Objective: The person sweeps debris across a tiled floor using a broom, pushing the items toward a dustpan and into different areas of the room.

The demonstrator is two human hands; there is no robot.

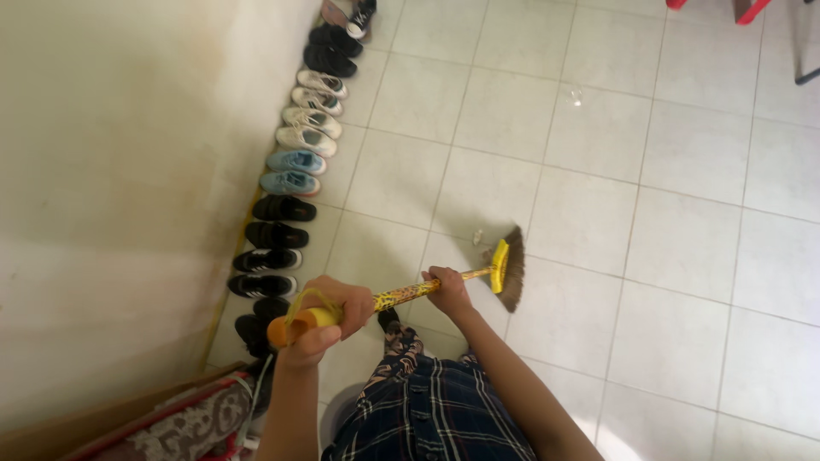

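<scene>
I hold a broom with a yellow patterned handle [401, 295] in both hands. My left hand [329, 314] grips the upper end near its orange cap [278, 331]. My right hand [448, 288] grips the handle lower down, close to the yellow head. The brown bristles [512, 269] touch the white tiled floor [598, 171]. A small scrap of litter [477, 238] lies just left of the bristles.
A row of several shoes [295, 183] lines the foot of the cream wall [128, 171] on the left. A patterned mat [184, 427] lies at the bottom left. Red furniture legs [752, 8] stand at the top right. My plaid clothing [436, 414] shows below.
</scene>
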